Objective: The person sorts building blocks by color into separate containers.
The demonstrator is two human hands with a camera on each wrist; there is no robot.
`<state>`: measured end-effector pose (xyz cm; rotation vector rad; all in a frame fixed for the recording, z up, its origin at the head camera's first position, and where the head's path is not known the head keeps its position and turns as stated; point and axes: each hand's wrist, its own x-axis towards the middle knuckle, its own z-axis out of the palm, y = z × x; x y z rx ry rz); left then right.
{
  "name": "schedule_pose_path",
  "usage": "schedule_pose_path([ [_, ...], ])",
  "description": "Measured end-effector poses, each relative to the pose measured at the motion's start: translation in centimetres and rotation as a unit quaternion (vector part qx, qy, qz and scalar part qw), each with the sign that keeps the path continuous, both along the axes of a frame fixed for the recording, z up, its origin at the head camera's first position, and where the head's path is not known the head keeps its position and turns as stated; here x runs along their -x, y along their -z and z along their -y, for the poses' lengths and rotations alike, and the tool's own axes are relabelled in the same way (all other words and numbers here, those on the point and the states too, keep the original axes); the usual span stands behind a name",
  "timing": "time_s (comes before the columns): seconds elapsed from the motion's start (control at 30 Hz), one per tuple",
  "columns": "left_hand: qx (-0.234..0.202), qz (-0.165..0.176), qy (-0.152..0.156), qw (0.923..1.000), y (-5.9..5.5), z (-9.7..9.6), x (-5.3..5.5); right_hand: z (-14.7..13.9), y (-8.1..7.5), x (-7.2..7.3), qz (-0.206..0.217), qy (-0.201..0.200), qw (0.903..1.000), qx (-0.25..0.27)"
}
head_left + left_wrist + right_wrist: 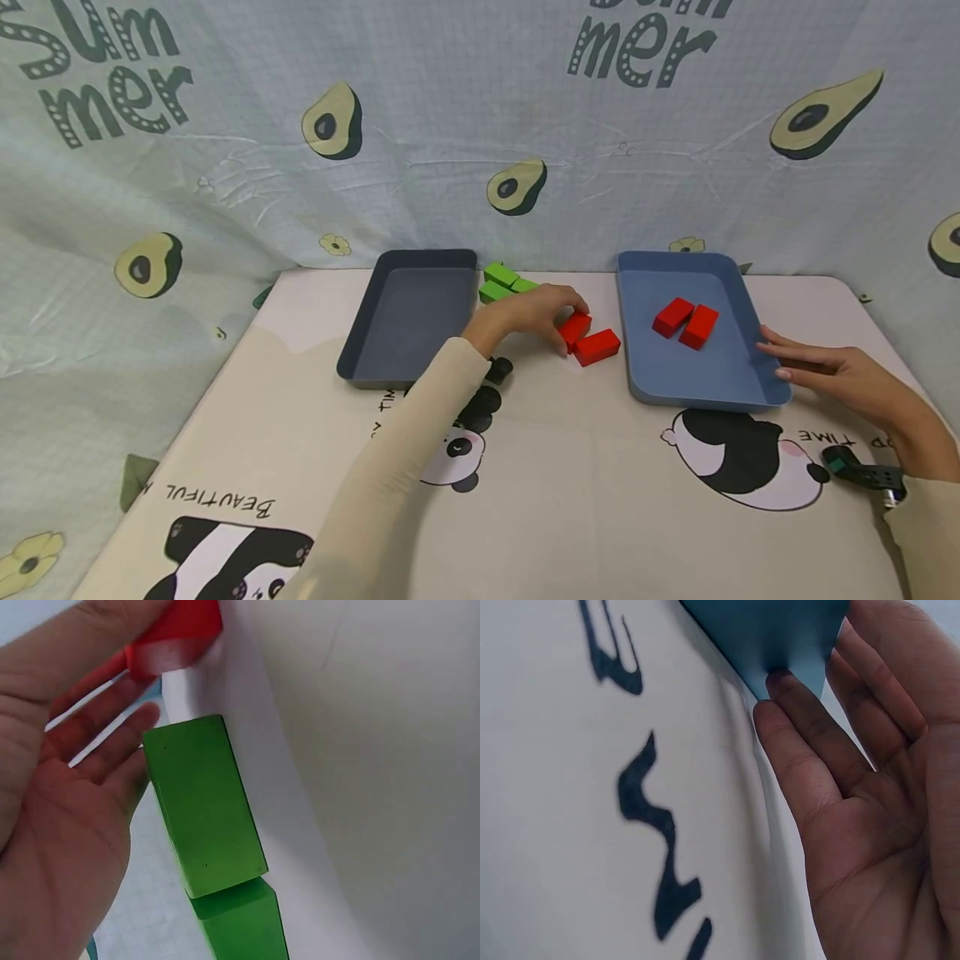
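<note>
With thumb and fingers on either side, my left hand [528, 315] pinches a red block [575, 329]; the left wrist view has the same red block [180, 637] between thumb and fingers. A second red block [597, 347] lies on the table just to its right. Behind the hand sit green blocks [501, 274], partly hidden by it; a green block [206, 806] is close to the palm in the left wrist view. My right hand [847, 375], fingers extended, touches the right wall of the blue tray [697, 387]. Two red blocks [698, 327] lie inside that tray.
A dark grey tray [408, 333] stands on the left of the table, left of the green blocks. The table cover [555, 500] carries printed pandas and lettering. Behind the table hangs a cloth [435, 167] with avocado prints. A dark device [862, 472] is by the right wrist.
</note>
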<state>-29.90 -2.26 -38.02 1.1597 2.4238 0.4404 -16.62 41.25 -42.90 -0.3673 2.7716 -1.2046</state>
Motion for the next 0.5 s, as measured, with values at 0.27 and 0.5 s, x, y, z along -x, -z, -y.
schedule_pose_path([
  [0.27, 0.006, 0.028, 0.019, 0.9994, -0.1, 0.3, 0.6, -0.3, 0.2, 0.3, -0.004, -0.004, 0.9999, -0.013],
  [0.5, -0.032, 0.083, 0.017, 0.9959, 0.0, 0.5, 1.2, -0.2, 0.1, 0.2, -0.006, -0.007, 0.9999, 0.005],
])
